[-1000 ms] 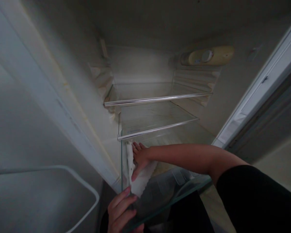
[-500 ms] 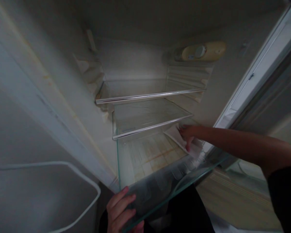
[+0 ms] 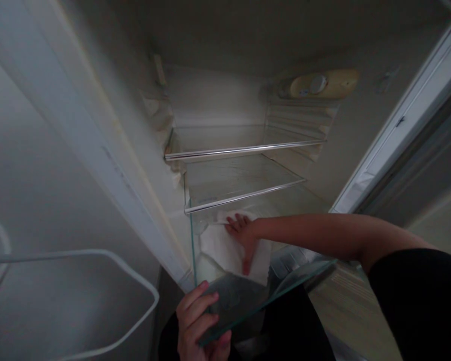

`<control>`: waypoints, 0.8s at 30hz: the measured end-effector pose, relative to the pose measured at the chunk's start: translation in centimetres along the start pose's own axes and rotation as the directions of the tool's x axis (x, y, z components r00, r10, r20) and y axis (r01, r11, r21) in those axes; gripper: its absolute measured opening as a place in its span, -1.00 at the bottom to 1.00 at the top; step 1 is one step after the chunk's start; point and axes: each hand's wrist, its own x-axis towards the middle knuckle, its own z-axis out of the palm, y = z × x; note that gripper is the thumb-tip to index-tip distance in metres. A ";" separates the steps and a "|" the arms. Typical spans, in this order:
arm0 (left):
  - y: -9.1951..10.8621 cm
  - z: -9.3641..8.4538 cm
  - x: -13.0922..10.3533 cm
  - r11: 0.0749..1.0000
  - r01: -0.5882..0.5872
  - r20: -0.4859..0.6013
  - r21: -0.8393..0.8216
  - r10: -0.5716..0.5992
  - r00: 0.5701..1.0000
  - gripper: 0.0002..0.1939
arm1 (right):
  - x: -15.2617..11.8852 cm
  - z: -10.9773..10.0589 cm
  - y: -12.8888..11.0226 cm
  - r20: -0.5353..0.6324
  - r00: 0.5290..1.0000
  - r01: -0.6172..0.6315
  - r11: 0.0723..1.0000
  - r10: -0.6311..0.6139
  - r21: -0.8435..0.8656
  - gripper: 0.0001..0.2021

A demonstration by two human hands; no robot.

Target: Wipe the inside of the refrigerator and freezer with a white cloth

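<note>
My left hand (image 3: 198, 323) is closed around the near left corner of a glass shelf (image 3: 244, 306), thumb below and fingers on top. The shelf sticks out of the refrigerator and looks tilted. My right hand (image 3: 244, 239) lies on a white paper towel (image 3: 225, 250), fingers spread and pressing it on the shelf's surface. The towel is spread out over the left and middle of the glass, partly covered by the hand.
Two more glass shelves, an upper (image 3: 244, 149) and a lower (image 3: 244, 198), sit inside above my right hand. A yellowed control housing with a dial (image 3: 318, 84) is on the right inner wall. A white cable (image 3: 135, 276) hangs at the left.
My right hand has swept the paper towel from the right side of the glass shelf to its left and middle. My left hand keeps its hold on the corner; the view has shifted slightly.
</note>
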 end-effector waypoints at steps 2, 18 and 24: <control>0.1 0.0 0.1 1.000 0.009 0.003 0.010 -0.009 1.000 -0.92 | 0.8 0.3 -2.9 -0.036 0.993 0.115 0.993 -0.116 -0.033 0.67; -0.1 -0.7 -0.7 0.997 -0.003 0.047 0.076 -0.001 0.999 -0.83 | -2.9 3.3 1.5 0.059 0.944 0.329 0.942 -0.326 -0.066 0.72; -0.4 -0.6 -0.6 0.998 -0.004 0.056 0.056 0.001 0.998 -0.87 | -8.1 3.3 9.9 0.093 0.992 -0.088 0.995 0.084 0.041 0.72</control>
